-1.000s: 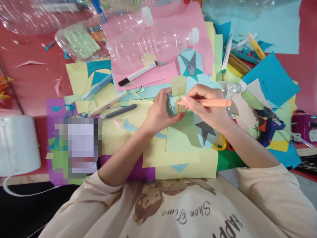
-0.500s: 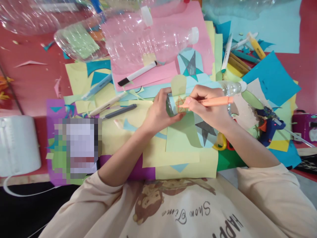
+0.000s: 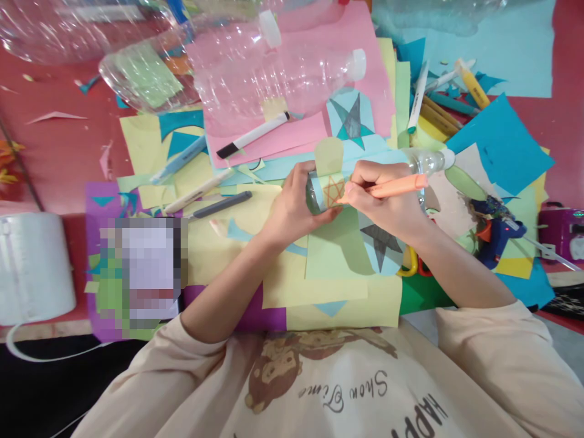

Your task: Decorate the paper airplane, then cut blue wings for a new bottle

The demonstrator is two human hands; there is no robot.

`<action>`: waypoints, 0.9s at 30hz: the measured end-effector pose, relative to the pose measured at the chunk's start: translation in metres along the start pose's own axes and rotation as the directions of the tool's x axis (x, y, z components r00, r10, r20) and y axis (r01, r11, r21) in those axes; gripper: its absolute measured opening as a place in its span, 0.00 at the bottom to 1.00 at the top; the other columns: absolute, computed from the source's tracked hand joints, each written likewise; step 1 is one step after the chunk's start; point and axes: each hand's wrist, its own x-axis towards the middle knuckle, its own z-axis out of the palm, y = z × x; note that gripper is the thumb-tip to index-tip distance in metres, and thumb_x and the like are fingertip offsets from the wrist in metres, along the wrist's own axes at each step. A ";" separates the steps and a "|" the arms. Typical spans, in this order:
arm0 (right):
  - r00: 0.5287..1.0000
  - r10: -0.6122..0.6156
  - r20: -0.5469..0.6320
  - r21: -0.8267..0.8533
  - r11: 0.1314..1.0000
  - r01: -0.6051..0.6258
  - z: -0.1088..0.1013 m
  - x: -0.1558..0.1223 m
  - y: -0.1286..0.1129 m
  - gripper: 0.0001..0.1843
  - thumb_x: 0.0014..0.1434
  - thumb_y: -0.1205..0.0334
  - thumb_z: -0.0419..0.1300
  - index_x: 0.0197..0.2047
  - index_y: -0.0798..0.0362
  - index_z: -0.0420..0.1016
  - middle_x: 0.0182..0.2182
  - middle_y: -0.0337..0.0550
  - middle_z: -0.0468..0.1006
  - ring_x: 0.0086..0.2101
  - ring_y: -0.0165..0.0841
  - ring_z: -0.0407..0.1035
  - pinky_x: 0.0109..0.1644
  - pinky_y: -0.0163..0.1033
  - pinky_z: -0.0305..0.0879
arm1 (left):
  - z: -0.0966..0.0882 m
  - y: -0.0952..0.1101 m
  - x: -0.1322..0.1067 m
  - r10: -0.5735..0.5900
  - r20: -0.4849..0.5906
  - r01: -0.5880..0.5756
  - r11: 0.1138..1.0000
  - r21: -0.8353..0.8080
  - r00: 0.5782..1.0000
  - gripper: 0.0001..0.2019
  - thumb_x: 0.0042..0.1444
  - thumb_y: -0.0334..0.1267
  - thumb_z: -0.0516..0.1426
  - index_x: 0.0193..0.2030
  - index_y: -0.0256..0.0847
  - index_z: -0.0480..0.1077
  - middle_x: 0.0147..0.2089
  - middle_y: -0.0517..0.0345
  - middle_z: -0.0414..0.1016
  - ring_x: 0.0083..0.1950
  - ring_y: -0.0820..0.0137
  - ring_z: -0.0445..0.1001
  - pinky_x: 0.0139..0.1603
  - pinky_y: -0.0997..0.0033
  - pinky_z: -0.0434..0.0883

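Observation:
My left hand [image 3: 292, 210] is wrapped round the base end of a small clear plastic bottle [image 3: 429, 161] that lies on its side, covered in pale green paper with an orange star outline [image 3: 333, 190] drawn on it. My right hand [image 3: 387, 204] pinches an orange marker [image 3: 395, 185]; its tip touches the paper beside the star. The bottle's neck and white cap stick out to the right past my right hand. A rounded green paper tab [image 3: 329, 157] stands up behind the bottle.
Coloured paper sheets and scraps cover the red table [image 3: 59, 152]. Large clear bottles [image 3: 283, 76] lie at the back. Several markers [image 3: 253, 135] lie about. A blue glue gun [image 3: 499, 234] and yellow-handled scissors [image 3: 406, 264] sit at the right, a white roll [image 3: 31, 267] at the left.
The marker tip has moved right and down across the paper, leaving the orange star outline in full view. My left hand has kept its hold on the bottle.

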 end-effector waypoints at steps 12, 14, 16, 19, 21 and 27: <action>1.000 -0.013 0.027 -0.033 0.999 0.014 -0.001 0.002 -0.001 0.19 0.50 0.71 0.53 0.19 0.50 0.44 0.15 0.30 0.49 0.19 0.23 0.45 0.22 0.35 0.43 | 0.000 -0.001 -0.001 0.013 -0.015 -0.013 1.000 0.016 1.000 0.32 0.50 0.54 0.63 0.56 0.45 0.55 0.50 0.53 0.68 0.51 0.61 0.73 0.44 0.64 0.72; 1.000 0.028 0.014 0.066 0.997 -0.029 -0.003 0.002 -0.001 0.19 0.52 0.70 0.53 0.19 0.50 0.47 0.15 0.31 0.52 0.18 0.23 0.49 0.22 0.35 0.46 | 0.000 -0.002 -0.001 0.021 -0.011 -0.020 1.000 0.017 1.000 0.33 0.50 0.55 0.63 0.56 0.45 0.55 0.50 0.53 0.68 0.51 0.61 0.73 0.45 0.63 0.72; 0.998 0.065 -0.019 0.190 0.980 -0.060 -0.007 0.003 0.001 0.19 0.56 0.66 0.55 0.18 0.50 0.52 0.15 0.32 0.58 0.18 0.25 0.54 0.21 0.36 0.50 | 0.000 -0.002 -0.001 0.026 -0.012 -0.026 0.999 0.021 1.000 0.33 0.49 0.56 0.63 0.56 0.46 0.55 0.50 0.53 0.68 0.51 0.61 0.73 0.44 0.63 0.71; 0.995 0.030 -0.095 0.309 0.951 0.001 -0.012 0.003 0.005 0.21 0.61 0.56 0.55 0.17 0.49 0.60 0.14 0.35 0.63 0.16 0.27 0.56 0.19 0.38 0.51 | 0.000 -0.003 -0.001 0.027 -0.027 -0.026 0.999 0.026 0.999 0.33 0.50 0.58 0.62 0.55 0.46 0.56 0.49 0.53 0.69 0.50 0.61 0.73 0.43 0.64 0.71; 0.993 0.003 -0.120 0.337 0.941 0.038 -0.014 0.003 0.009 0.21 0.62 0.51 0.54 0.19 0.48 0.66 0.14 0.35 0.62 0.15 0.27 0.54 0.18 0.39 0.49 | -0.001 -0.003 -0.001 0.028 -0.037 -0.027 0.999 0.024 0.999 0.32 0.50 0.58 0.62 0.55 0.46 0.56 0.48 0.53 0.69 0.50 0.61 0.72 0.44 0.63 0.71; 0.993 0.040 -0.115 0.276 0.961 -0.006 -0.014 0.003 0.011 0.08 0.58 0.57 0.63 0.29 0.48 0.70 0.21 0.33 0.69 0.19 0.26 0.62 0.21 0.37 0.57 | -0.001 -0.002 -0.001 0.033 -0.060 -0.033 0.999 0.008 0.998 0.30 0.51 0.56 0.62 0.54 0.47 0.55 0.48 0.53 0.68 0.50 0.61 0.72 0.46 0.60 0.72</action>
